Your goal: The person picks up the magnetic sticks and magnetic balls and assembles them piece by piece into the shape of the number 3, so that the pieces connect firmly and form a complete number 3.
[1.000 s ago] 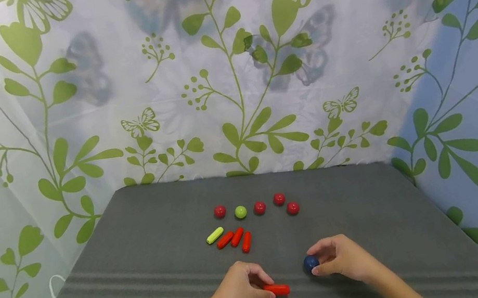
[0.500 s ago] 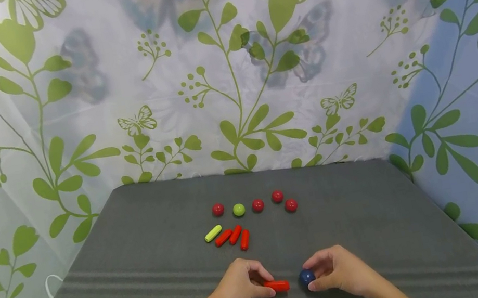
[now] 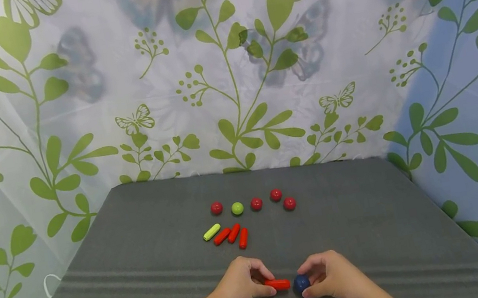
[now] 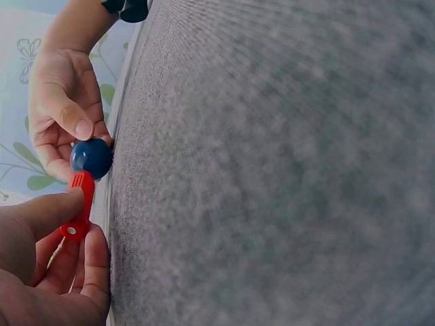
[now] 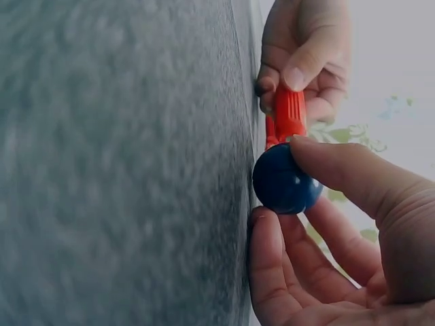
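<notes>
Toward the near part of the grey table point(image 3: 363, 212), the left hand point(image 3: 241, 284) is pinching a red rod point(image 3: 278, 284) between thumb and fingers, and the right hand point(image 3: 334, 278) is gripping a dark blue ball point(image 3: 301, 283). These 2 pieces are lying just beside each other, the rod's end facing the ball; the head view is showing a slim gap. The step in hand seems to be lining them up, so aiming the rod at the ball's middle and leaving the facing sides free of fingertips should help. Any hole there is hiding from view.

For moving, the widest stretch of cloth is running from the right hand to the slanting right edge. The far edge is meeting a leaf-print curtain point(image 3: 200, 145), well apart from the hands. Ahead, 3 more red rods point(image 3: 243, 238), 1 yellow-green rod point(image 3: 212, 232), 4 red balls point(image 3: 289, 204) and 1 green ball point(image 3: 237, 208) are limiting forward swings.
</notes>
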`<move>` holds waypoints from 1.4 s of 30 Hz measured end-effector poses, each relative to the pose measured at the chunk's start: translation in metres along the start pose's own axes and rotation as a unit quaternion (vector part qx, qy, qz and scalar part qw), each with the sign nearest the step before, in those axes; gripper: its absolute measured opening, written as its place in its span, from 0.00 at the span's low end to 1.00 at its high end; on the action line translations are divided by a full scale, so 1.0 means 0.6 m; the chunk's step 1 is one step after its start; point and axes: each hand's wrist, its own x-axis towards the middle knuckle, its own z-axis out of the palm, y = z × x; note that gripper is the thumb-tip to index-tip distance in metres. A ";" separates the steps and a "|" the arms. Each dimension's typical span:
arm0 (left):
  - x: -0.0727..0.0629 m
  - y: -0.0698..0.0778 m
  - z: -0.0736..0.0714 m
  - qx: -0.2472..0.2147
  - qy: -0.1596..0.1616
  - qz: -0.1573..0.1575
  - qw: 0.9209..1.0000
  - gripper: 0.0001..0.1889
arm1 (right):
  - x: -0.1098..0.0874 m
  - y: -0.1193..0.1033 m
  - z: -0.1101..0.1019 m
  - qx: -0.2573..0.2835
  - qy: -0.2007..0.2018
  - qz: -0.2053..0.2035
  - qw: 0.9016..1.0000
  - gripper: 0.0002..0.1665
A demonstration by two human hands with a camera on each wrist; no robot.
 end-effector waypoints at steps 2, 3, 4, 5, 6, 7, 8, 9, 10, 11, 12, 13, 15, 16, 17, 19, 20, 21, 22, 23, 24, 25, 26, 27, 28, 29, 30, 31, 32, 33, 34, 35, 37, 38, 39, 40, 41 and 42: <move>0.001 0.000 0.000 0.006 -0.002 -0.004 1.000 0.09 | 0.001 -0.001 0.002 0.002 0.000 0.002 1.000 0.20; 0.002 0.000 0.000 0.009 -0.002 -0.005 1.000 0.09 | 0.002 -0.001 0.003 0.003 0.000 0.002 1.000 0.20; 0.002 0.001 0.000 0.012 -0.003 -0.005 1.000 0.09 | 0.002 -0.001 0.004 0.005 -0.001 0.002 1.000 0.19; 0.003 0.001 0.000 0.015 -0.004 -0.006 1.000 0.09 | 0.003 -0.001 0.004 0.007 0.000 0.002 1.000 0.19; 0.004 0.001 0.001 0.016 -0.004 -0.007 1.000 0.09 | 0.003 -0.001 0.005 0.009 0.000 0.003 1.000 0.19; 0.004 0.001 0.001 0.017 -0.006 -0.007 1.000 0.09 | 0.003 -0.001 0.006 0.009 0.000 0.004 1.000 0.19; 0.005 0.001 0.001 0.017 -0.007 -0.007 1.000 0.09 | 0.003 -0.001 0.006 0.010 0.001 0.005 1.000 0.19; 0.005 0.001 0.001 0.018 -0.008 -0.008 1.000 0.09 | 0.004 -0.001 0.006 0.010 0.002 0.006 1.000 0.19; 0.005 0.002 0.001 0.018 -0.009 -0.008 1.000 0.09 | 0.004 0.000 0.006 0.010 0.002 0.007 1.000 0.19; 0.005 0.002 0.001 0.020 -0.009 -0.008 1.000 0.09 | 0.004 0.000 0.006 0.010 0.002 0.009 1.000 0.19; 0.005 0.003 0.001 0.021 -0.010 -0.008 1.000 0.09 | 0.005 0.000 0.007 0.008 0.002 0.011 1.000 0.19; 0.005 0.003 0.001 0.024 -0.011 -0.008 1.000 0.09 | 0.005 -0.001 0.007 0.008 0.000 0.011 1.000 0.19; 0.006 0.004 0.000 0.033 -0.013 -0.007 0.999 0.10 | 0.006 -0.003 0.006 0.004 -0.003 0.014 1.000 0.20; 0.006 0.004 0.000 0.039 -0.014 -0.005 0.999 0.10 | 0.006 -0.004 0.006 0.003 -0.005 0.015 1.000 0.20; 0.006 0.004 0.000 0.046 -0.015 -0.003 0.999 0.10 | 0.007 -0.005 0.006 0.002 -0.007 0.015 1.000 0.20; 0.006 0.005 -0.001 0.060 -0.019 0.003 0.998 0.10 | 0.008 -0.006 0.005 0.002 -0.012 0.013 1.000 0.20; 0.007 0.005 -0.002 0.067 -0.021 0.008 0.997 0.10 | 0.008 -0.006 0.005 0.001 -0.013 0.014 1.000 0.20; 0.007 0.006 -0.004 0.075 -0.025 0.013 0.997 0.10 | 0.009 -0.005 0.005 0.003 -0.014 0.013 1.000 0.20; 0.007 0.006 -0.005 0.081 -0.029 0.019 0.996 0.10 | 0.009 -0.005 0.005 0.004 -0.015 0.012 1.000 0.20; 0.007 0.007 -0.008 0.086 -0.032 0.023 0.996 0.09 | 0.009 -0.004 0.005 0.006 -0.016 0.010 1.000 0.19; 0.008 0.007 -0.011 0.089 -0.035 0.029 0.995 0.09 | 0.010 -0.004 0.005 0.008 -0.016 0.009 1.000 0.19; 0.008 0.008 -0.015 0.091 -0.036 0.036 0.995 0.09 | 0.010 -0.004 0.006 0.009 -0.016 0.008 1.000 0.19; 0.008 0.009 -0.019 0.093 -0.036 0.043 0.994 0.10 | 0.010 -0.004 0.006 0.010 -0.016 0.005 1.000 0.19; 0.009 0.009 -0.023 0.095 -0.034 0.050 0.994 0.10 | 0.011 -0.004 0.006 0.012 -0.016 0.003 1.000 0.19; 0.009 0.010 -0.028 0.094 -0.032 0.055 0.994 0.10 | 0.011 -0.004 0.006 0.013 -0.015 0.000 1.000 0.19; 0.010 0.011 -0.033 0.094 -0.028 0.058 0.993 0.10 | 0.011 -0.004 0.007 0.013 -0.015 -0.003 1.000 0.19; 0.010 0.011 -0.039 0.093 -0.023 0.062 0.993 0.11 | 0.011 -0.004 0.007 0.013 -0.014 -0.005 1.000 0.19; 0.011 0.012 -0.045 0.094 -0.020 0.064 0.993 0.11 | 0.010 -0.004 0.007 0.012 -0.014 -0.007 1.000 0.19; 0.012 0.014 -0.051 0.095 -0.014 0.063 0.993 0.11 | 0.010 -0.004 0.007 0.012 -0.013 -0.008 1.000 0.19; 0.013 0.015 -0.057 0.097 -0.009 0.063 0.993 0.11 | 0.010 -0.004 0.007 0.011 -0.013 -0.008 1.000 0.19; 0.015 0.016 -0.064 0.100 -0.003 0.063 0.993 0.11 | 0.009 -0.004 0.007 0.011 -0.013 -0.008 1.000 0.19; 0.017 0.017 -0.070 0.104 0.004 0.065 0.992 0.12 | 0.009 -0.004 0.007 0.010 -0.013 -0.009 1.000 0.19; 0.022 0.020 -0.083 0.114 0.019 0.075 0.991 0.12 | 0.009 -0.003 0.007 0.010 -0.013 -0.009 1.000 0.19; 0.026 0.021 -0.089 0.117 0.026 0.081 0.990 0.11 | 0.009 -0.003 0.006 0.010 -0.012 -0.010 1.000 0.19; 0.030 0.021 -0.095 0.123 0.033 0.088 0.988 0.11 | 0.009 -0.002 0.006 0.011 -0.011 -0.010 1.000 0.19; 0.034 0.021 -0.101 0.127 0.041 0.093 0.987 0.10 | 0.009 -0.001 0.006 0.012 -0.011 -0.010 1.000 0.19; 0.038 0.021 -0.107 0.130 0.049 0.098 0.986 0.10 | 0.009 -0.001 0.006 0.012 -0.010 -0.010 1.000 0.19; 0.043 0.021 -0.113 0.132 0.057 0.100 0.985 0.09 | 0.008 0.000 0.006 0.012 -0.010 -0.010 1.000 0.19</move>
